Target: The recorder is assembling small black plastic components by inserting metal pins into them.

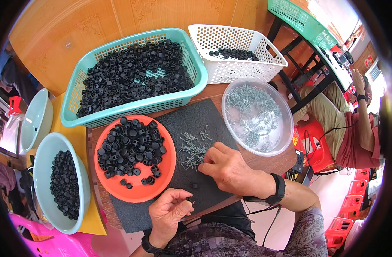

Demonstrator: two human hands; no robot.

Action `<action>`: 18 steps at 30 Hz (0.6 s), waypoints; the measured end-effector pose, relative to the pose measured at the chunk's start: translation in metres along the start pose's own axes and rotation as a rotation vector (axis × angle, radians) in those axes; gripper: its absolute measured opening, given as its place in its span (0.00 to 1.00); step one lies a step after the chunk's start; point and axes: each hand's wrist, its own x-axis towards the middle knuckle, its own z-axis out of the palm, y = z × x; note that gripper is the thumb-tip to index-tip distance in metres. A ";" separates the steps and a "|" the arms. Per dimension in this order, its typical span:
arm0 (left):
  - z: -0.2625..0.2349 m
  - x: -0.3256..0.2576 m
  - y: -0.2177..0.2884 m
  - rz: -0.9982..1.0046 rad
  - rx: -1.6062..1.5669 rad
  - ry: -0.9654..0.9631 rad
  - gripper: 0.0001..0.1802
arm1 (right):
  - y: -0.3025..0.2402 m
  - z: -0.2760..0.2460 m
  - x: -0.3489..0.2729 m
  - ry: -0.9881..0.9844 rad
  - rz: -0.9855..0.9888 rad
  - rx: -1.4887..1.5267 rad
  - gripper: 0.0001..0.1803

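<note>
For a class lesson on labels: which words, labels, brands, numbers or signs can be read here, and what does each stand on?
None can be read.
Orange round plastic plate and clear round plastic tub: no lettering visible.
Small black plastic part in the left hand: too small to tell.
Small red background patch: too blurred to tell.

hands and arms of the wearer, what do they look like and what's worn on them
Both the left hand and the right hand are bare, without gloves. A black band circles the right wrist, and another dark strap the left. The right sleeve is short, greyish purple with a dark mottled pattern; the left one cannot be made out.
</note>
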 end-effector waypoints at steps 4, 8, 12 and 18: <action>0.000 -0.001 0.000 -0.002 -0.011 -0.002 0.15 | -0.002 -0.002 0.002 -0.064 -0.065 -0.098 0.06; -0.001 0.000 -0.002 0.013 -0.044 -0.004 0.16 | 0.000 0.000 0.004 -0.050 -0.142 -0.252 0.07; 0.000 0.001 0.002 0.009 -0.107 0.006 0.17 | -0.005 -0.006 -0.002 0.021 -0.101 -0.125 0.10; 0.000 -0.001 0.004 -0.009 -0.197 -0.025 0.16 | -0.033 -0.012 -0.009 0.178 0.134 0.305 0.17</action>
